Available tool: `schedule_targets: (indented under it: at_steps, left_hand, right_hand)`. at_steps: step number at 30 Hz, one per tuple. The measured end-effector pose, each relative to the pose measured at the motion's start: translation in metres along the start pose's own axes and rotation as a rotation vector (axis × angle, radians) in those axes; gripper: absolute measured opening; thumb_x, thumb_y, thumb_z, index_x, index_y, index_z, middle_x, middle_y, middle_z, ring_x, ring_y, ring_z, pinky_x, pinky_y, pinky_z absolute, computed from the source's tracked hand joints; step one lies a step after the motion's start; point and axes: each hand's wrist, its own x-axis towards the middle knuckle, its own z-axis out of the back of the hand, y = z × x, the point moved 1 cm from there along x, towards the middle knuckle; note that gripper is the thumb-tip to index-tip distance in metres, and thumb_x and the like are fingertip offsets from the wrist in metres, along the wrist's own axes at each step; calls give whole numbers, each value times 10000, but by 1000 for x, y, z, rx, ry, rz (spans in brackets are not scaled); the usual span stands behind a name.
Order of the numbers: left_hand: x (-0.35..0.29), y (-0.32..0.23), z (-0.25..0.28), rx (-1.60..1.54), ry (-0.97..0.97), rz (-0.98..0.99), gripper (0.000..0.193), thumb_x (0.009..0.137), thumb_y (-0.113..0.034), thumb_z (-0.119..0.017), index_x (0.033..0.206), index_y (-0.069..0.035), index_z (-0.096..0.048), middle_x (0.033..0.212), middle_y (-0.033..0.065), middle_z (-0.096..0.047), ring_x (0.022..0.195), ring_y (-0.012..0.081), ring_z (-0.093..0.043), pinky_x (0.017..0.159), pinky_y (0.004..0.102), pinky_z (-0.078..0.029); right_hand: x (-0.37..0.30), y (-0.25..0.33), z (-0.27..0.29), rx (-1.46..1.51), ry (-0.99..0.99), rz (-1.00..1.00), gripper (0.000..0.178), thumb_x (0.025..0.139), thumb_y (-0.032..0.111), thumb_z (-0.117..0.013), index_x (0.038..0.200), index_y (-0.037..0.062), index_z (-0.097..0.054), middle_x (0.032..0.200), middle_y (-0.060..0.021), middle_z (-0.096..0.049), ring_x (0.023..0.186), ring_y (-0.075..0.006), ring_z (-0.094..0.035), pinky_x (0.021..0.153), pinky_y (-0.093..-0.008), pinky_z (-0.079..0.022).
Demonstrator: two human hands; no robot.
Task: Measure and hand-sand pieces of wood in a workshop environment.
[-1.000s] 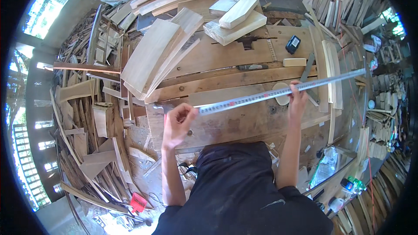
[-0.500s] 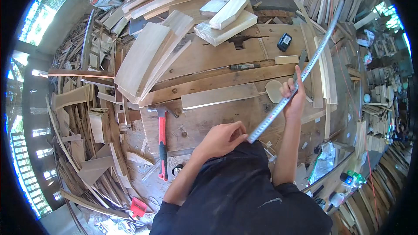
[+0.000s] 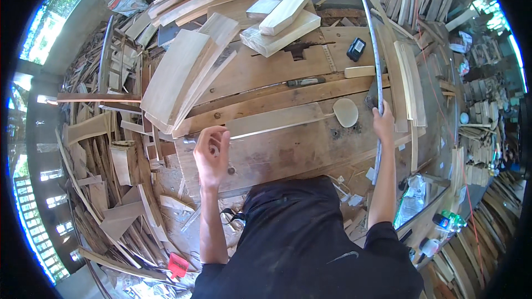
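Observation:
My right hand is closed around a long metal ruler, which is turned nearly edge-on and runs from the far side of the wooden bench toward my body. My left hand is over the bench's left front part, its fingers curled but apart from the thumb, with nothing visible between them. Just left of it a bit of the hammer head shows; my hand and forearm hide the rest of the hammer. Between my hands lie a flat board and a pale rounded wooden piece.
Farther back on the bench are stacked curved boards, thick wood blocks, a chisel-like tool, a small wood block and a small black device. Scrap wood crowds the left. A red dustpan-like piece lies lower left.
My left hand has moved left, from the ruler's near end to above the hammer. My right hand has swung the ruler from a diagonal to nearly straight away from me and turned it on edge.

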Motion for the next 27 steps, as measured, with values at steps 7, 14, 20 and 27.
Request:
schedule_targets:
  at_steps: [7,14,20,27]
  left_hand:
    - [-10,26,-1,8,-17,130,220,978,-142,-744,1184,-71,-717,924,31,-689,707,91,-594,620,248,-450]
    - [-7,37,-15,-121,57,178,404,1039,-257,-702,1401,-84,-657,1175,128,-678,856,160,-694,700,286,-596]
    - [4,27,-15,30,163,198,486,1055,-347,-678,1474,-106,-624,1245,170,-636,883,191,-719,727,304,-626]
    - [-4,20,-12,27,216,419,503,1054,-352,-677,1497,-123,-612,1184,168,-642,832,197,-729,742,315,-617]
  right_hand:
    - [-30,54,10,-488,-91,66,630,964,387,-715,1501,102,-549,1382,-171,-548,1273,-387,-586,1082,-495,-475]
    - [-76,138,5,220,86,279,515,1034,381,-670,1469,112,-608,1341,-157,-619,1157,-288,-641,1030,-448,-500]
    - [-95,165,-12,505,344,397,617,1004,465,-713,1496,114,-591,1212,-150,-694,1117,-287,-669,968,-409,-520]
    - [-105,162,-11,398,321,477,650,872,335,-864,1450,138,-642,1158,-133,-700,1079,-282,-673,939,-388,-522]
